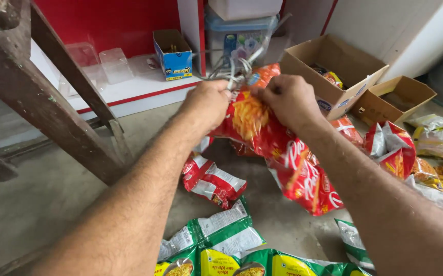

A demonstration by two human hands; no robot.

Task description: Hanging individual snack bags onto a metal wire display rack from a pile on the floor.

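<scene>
Fingers of the left hand (208, 102) and the right hand (288, 99) are pressing together, pinching the top edge of a red snack packet strip (277, 148) where it is meeting a metal wire hanger (231, 69) at twelve o'clock. The strip is hanging from the grip toward five o'clock, its long axis running diagonally down, both hands lying equally near its top. Outward, loose red packets (214, 181) are lying on the floor at seven o'clock, green packets (221, 240) at six, cardboard boxes (334, 66) at two, a wooden ladder (48, 97) at nine.
</scene>
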